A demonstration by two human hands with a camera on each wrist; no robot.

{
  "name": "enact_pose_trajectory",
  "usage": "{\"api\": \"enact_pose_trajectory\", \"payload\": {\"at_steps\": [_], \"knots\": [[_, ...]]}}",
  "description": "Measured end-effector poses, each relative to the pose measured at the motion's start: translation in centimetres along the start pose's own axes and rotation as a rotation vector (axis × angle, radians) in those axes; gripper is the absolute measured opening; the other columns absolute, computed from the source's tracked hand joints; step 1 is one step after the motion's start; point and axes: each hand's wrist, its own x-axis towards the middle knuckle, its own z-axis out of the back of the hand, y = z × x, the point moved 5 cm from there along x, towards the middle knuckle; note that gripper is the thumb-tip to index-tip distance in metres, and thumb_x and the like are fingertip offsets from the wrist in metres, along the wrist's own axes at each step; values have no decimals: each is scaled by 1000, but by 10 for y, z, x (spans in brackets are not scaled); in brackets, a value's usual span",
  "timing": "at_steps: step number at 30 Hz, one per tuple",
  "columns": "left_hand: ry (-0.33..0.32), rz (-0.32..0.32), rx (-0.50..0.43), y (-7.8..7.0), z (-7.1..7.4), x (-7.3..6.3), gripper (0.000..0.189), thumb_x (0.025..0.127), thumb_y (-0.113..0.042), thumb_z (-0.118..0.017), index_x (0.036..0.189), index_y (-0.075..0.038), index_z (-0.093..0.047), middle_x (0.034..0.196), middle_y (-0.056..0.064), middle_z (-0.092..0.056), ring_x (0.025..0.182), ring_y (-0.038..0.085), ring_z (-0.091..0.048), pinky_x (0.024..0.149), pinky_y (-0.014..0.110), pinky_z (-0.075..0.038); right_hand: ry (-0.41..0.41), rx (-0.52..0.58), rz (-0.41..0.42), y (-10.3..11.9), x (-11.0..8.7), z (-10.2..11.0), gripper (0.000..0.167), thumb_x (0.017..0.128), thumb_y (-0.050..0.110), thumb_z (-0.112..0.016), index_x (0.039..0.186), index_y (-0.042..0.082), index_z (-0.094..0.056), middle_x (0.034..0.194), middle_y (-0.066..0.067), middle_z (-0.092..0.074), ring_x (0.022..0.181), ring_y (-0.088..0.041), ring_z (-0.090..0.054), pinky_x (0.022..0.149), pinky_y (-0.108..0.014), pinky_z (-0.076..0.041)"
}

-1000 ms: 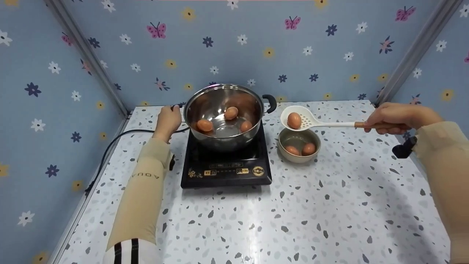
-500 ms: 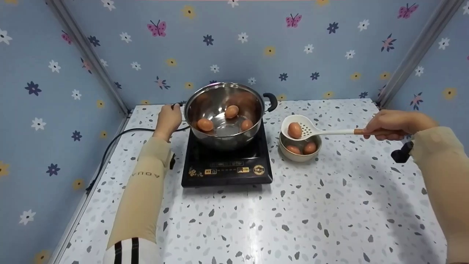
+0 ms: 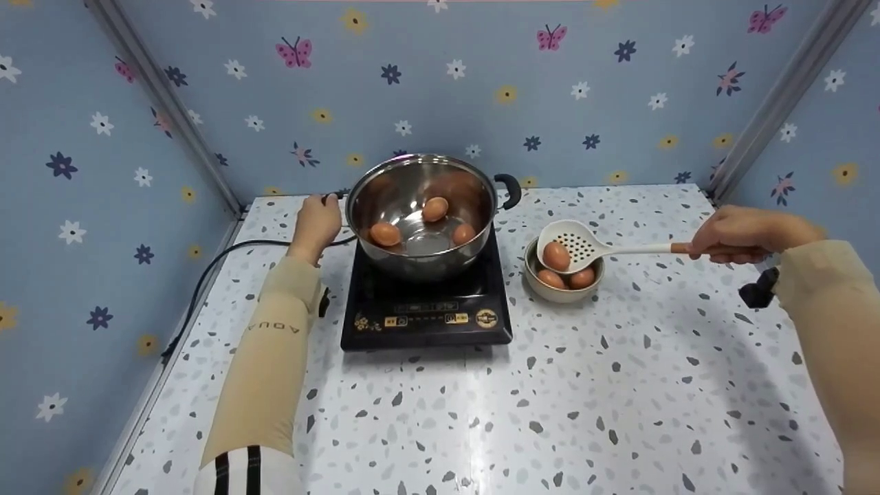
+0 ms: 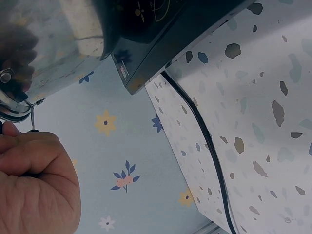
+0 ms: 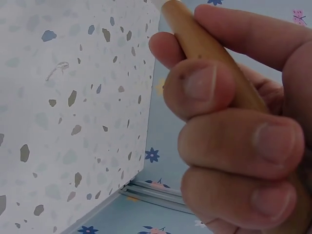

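Observation:
My right hand [image 3: 739, 232] grips the wooden handle [image 5: 200, 44] of a white slotted spoon [image 3: 577, 242]. On the spoon's tilted bowl-shaped head lies a brown egg [image 3: 556, 256], over a small beige bowl [image 3: 560, 295]. Two more eggs, one of them a brown egg [image 3: 582, 278], sit inside that bowl below the spoon. My left hand [image 3: 318, 223] holds the left handle of a steel pot [image 3: 419, 265]; in the left wrist view, the curled left hand [image 4: 36, 180] covers most of that handle. Three eggs rest in the pot, including a brown egg [image 3: 434, 209] toward the back.
Under the pot is a black induction cooker [image 3: 426, 330], with a black cord [image 3: 261, 245] running left across the speckled table [image 3: 481, 419]. The pot's black right handle [image 3: 510, 191] sticks out toward the spoon. Patterned wall panels [image 3: 440, 89] enclose the back and sides.
The slotted spoon has come down from above the bowl to its opening, shifting slightly right and tilting. The egg on it has moved down with it. My left hand stays in place.

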Motion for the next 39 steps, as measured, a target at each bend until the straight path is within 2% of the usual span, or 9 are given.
{"api": "enact_pose_trajectory", "payload": {"at_steps": [4, 6, 10, 20, 25, 29, 34, 37, 39], "knots": [[2, -3, 2, -1, 0, -1, 53, 118, -28, -28, 141, 13, -53, 130, 32, -59, 123, 40, -58, 107, 55, -45, -42, -27, 10, 7, -1, 0, 27, 108, 28, -63, 116, 7, -78, 68, 3, -59, 51, -8, -42, 50, -25, -41], [-1, -5, -3, 0, 0, 0, 47, 118, -28, -27, 125, 9, -56, 113, 25, -55, 107, 36, -53, 98, 52, -44, -69, -44, 29, 11, -2, 1, 29, 108, 28, -65, 119, 5, -77, 67, 2, -60, 50, -9, -42, 49, -26, -41], [-19, -13, -2, 1, 0, 1, 41, 118, -28, -28, 114, 4, -53, 104, 18, -50, 100, 34, -49, 94, 49, -41, -118, -89, 68, 20, -5, 3, 32, 108, 28, -66, 120, 0, -78, 63, 1, -57, 49, -10, -41, 48, -28, -40], [-4, 0, -12, -1, 0, -2, 52, 118, -28, -28, 138, 13, -53, 125, 31, -57, 115, 39, -55, 102, 54, -43, -212, -148, 93, 32, -11, 10, 36, 106, 29, -70, 119, -3, -78, 64, 0, -58, 51, -11, -42, 48, -28, -40], [16, 8, -26, 0, 0, -2, 57, 119, -29, -28, 153, 14, -44, 148, 37, -53, 135, 44, -55, 111, 58, -43, -222, -169, 100, 32, -16, 15, 35, 106, 26, -70, 119, -5, -77, 65, -1, -56, 51, -11, -41, 47, -27, -40], [14, 0, -31, 0, 0, -2, 55, 119, -29, -28, 148, 13, -48, 136, 33, -56, 125, 41, -57, 106, 55, -45, -253, -162, 102, 32, -21, 20, 36, 107, 27, -70, 121, -6, -76, 65, -2, -57, 50, -12, -40, 47, -28, -39], [1, -12, -38, 0, 0, -2, 43, 119, -29, -28, 123, 6, -53, 103, 16, -48, 97, 31, -50, 89, 47, -43, -322, -125, 127, 35, -31, 28, 42, 108, 29, -69, 128, -7, -74, 65, -2, -57, 49, -12, -40, 46, -29, -38], [0, -10, -36, 0, -1, -2, 45, 118, -28, -28, 125, 8, -54, 109, 22, -54, 100, 33, -52, 91, 48, -43, -356, -86, 143, 39, -36, 31, 43, 109, 31, -67, 130, -7, -72, 66, -1, -57, 49, -12, -40, 46, -30, -38], [0, -9, -34, 0, -1, -1, 51, 118, -28, -28, 136, 12, -54, 123, 30, -58, 110, 36, -54, 98, 51, -44, -383, -58, 147, 44, -39, 32, 43, 110, 31, -66, 131, -6, -72, 66, -1, -57, 50, -11, -41, 46, -30, -38]]}}
